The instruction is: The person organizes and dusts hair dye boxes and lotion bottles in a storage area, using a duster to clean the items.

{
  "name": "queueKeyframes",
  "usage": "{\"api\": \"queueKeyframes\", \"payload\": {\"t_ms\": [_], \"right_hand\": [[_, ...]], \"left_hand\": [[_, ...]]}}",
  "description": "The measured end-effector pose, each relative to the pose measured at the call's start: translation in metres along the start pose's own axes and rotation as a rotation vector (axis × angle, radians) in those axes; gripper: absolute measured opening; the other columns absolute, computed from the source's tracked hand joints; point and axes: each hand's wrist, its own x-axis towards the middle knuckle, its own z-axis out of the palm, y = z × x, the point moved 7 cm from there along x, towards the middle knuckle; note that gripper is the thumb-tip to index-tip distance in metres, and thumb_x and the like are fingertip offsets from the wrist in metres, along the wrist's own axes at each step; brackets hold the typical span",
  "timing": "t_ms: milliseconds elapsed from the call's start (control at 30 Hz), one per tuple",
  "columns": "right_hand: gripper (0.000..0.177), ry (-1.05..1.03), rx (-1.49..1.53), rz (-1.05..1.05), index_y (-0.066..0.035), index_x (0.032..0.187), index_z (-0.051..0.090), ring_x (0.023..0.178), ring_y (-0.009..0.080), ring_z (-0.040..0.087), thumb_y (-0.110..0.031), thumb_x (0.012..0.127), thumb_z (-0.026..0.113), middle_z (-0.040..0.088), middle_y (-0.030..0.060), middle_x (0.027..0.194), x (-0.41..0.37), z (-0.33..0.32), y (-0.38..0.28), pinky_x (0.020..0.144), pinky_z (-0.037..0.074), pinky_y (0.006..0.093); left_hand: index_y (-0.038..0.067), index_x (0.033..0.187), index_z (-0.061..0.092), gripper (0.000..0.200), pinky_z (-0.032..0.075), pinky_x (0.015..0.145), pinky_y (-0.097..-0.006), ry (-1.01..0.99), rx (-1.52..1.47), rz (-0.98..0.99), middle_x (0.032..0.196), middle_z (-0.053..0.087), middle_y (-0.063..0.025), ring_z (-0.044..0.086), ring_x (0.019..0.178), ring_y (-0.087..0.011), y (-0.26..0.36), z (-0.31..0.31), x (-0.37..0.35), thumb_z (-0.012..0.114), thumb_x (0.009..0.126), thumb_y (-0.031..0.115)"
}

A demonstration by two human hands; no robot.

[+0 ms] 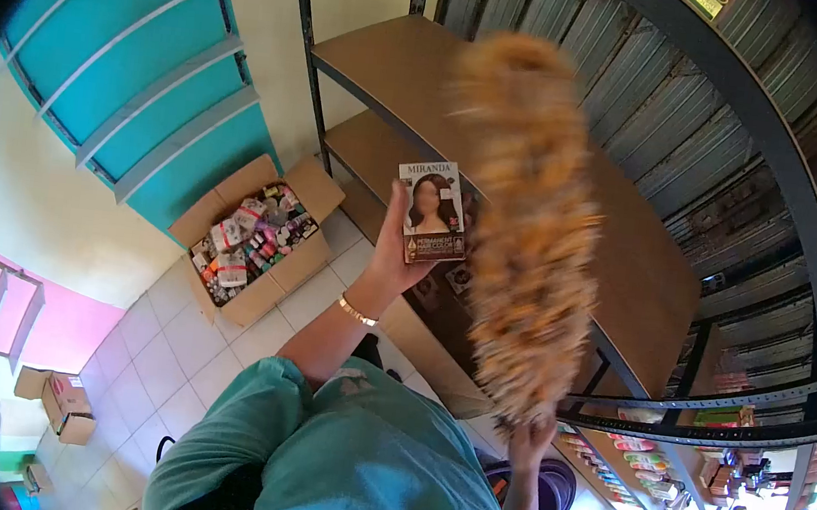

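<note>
My left hand (399, 249) is closed around a hair color box (433, 213) marked MIRANDA, its printed front turned up towards me. A gold-coloured bracelet circles that wrist. My right hand (533, 439), low on the right, grips the lower end of a fluffy orange-brown feather duster (536, 229). Motion blurs the duster, most of all at its top. It stretches up in front of the brown shelves and hides part of them, close to the right side of the box. The duster's handle is hidden in my hand.
Ahead stands a dark-framed rack with brown shelves (379, 58). An open cardboard box (281, 286) full of small packaged goods sits on the tiled floor to the left, with a smaller carton (69, 409) farther off. Stocked shelves (646, 459) and a dark purple tub (557, 500) are at right.
</note>
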Motion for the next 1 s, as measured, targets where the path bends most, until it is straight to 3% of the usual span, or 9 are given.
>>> {"api": "queueKeyframes", "payload": {"t_ms": [67, 333, 433, 533, 667, 767, 900, 933, 1000], "right_hand": [[0.039, -0.206, -0.415, -0.163, 0.002, 0.108, 0.05, 0.098, 0.0233, 0.05, 0.001, 0.07, 0.045, 0.055, 0.0156, 0.101, -0.001, 0.016, -0.043, 0.084, 0.038, 0.035], [0.024, 0.179, 0.273, 0.195, 0.0, 0.098, 0.051, 0.084, 0.0136, 0.052, 0.005, 0.075, 0.045, 0.053, 0.006, 0.088, -0.008, -0.006, -0.013, 0.073, 0.043, 0.0234], [0.034, -0.239, -0.551, -0.225, 0.0, 0.109, 0.044, 0.088, 0.0148, 0.051, 0.004, 0.075, 0.046, 0.051, 0.0084, 0.099, -0.007, 0.019, -0.045, 0.079, 0.041, 0.0242], [0.036, -0.115, -0.116, 0.514, 0.0, 0.11, 0.045, 0.094, 0.0165, 0.051, 0.005, 0.074, 0.046, 0.052, 0.0099, 0.103, -0.005, -0.003, 0.016, 0.082, 0.04, 0.0263], [0.036, 0.097, 0.18, 0.198, 0.001, 0.106, 0.049, 0.094, 0.0165, 0.051, 0.005, 0.071, 0.044, 0.055, 0.0091, 0.099, -0.01, -0.008, 0.003, 0.08, 0.041, 0.0281], [0.035, -0.191, -0.595, -0.292, 0.001, 0.103, 0.051, 0.083, 0.0292, 0.055, -0.002, 0.068, 0.048, 0.055, 0.0162, 0.097, -0.008, 0.012, -0.046, 0.074, 0.044, 0.0369], [0.04, -0.04, -0.257, 0.01, 0.001, 0.107, 0.05, 0.087, 0.0342, 0.053, -0.003, 0.067, 0.05, 0.055, 0.0183, 0.096, 0.003, -0.007, -0.003, 0.078, 0.041, 0.0394], [0.039, 0.007, -0.181, 0.069, 0.001, 0.106, 0.05, 0.087, 0.034, 0.053, -0.003, 0.068, 0.049, 0.055, 0.0184, 0.095, 0.003, -0.009, -0.002, 0.078, 0.041, 0.0392], [0.036, 0.101, -0.027, 0.182, 0.001, 0.105, 0.051, 0.086, 0.0335, 0.053, -0.001, 0.069, 0.048, 0.056, 0.0187, 0.093, 0.007, -0.009, -0.008, 0.078, 0.041, 0.0387]], "left_hand": [[0.01, 0.127, 0.038, 0.053, 0.039, 0.094, -0.0416, 0.024, 0.105, 0.098, 0.126, 0.042, -0.0111, 0.044, 0.112, -0.0255, -0.002, -0.004, -0.001, 0.04, 0.087, 0.045], [0.009, 0.125, 0.04, 0.057, 0.04, 0.091, -0.0449, 0.191, 0.012, -0.018, 0.121, 0.048, -0.0114, 0.049, 0.107, -0.0275, -0.007, 0.012, 0.005, 0.039, 0.086, 0.05], [0.008, 0.124, 0.042, 0.056, 0.042, 0.089, -0.042, -0.098, 0.044, 0.031, 0.122, 0.048, -0.0114, 0.049, 0.108, -0.0264, -0.01, 0.028, -0.003, 0.04, 0.087, 0.05], [0.009, 0.117, 0.048, 0.059, 0.047, 0.081, -0.04, -0.218, -0.071, -0.042, 0.109, 0.055, -0.0117, 0.056, 0.097, -0.024, -0.014, 0.012, 0.007, 0.041, 0.083, 0.057], [0.01, 0.119, 0.046, 0.057, 0.048, 0.081, -0.0408, 0.052, -0.107, -0.086, 0.115, 0.052, -0.0162, 0.056, 0.098, -0.0299, -0.021, 0.014, 0.008, 0.041, 0.084, 0.055], [0.011, 0.121, 0.045, 0.06, 0.044, 0.086, -0.0464, -0.124, -0.003, -0.153, 0.127, 0.04, -0.017, 0.044, 0.112, -0.0286, -0.019, 0.006, 0.006, 0.044, 0.082, 0.056], [0.012, 0.122, 0.042, 0.062, 0.047, 0.081, -0.0452, 0.255, -0.022, -0.158, 0.11, 0.055, -0.0134, 0.055, 0.099, -0.0253, -0.024, 0.002, 0.005, 0.04, 0.082, 0.059], [0.009, 0.122, 0.04, 0.065, 0.049, 0.076, -0.0473, -0.051, -0.111, -0.204, 0.105, 0.056, -0.0126, 0.056, 0.096, -0.024, -0.023, 0.007, 0.006, 0.039, 0.082, 0.06], [0.008, 0.121, 0.041, 0.064, 0.049, 0.074, -0.0469, -0.023, 0.017, -0.169, 0.102, 0.057, -0.0119, 0.056, 0.094, -0.0226, -0.021, 0.004, 0.008, 0.039, 0.082, 0.059]]}}
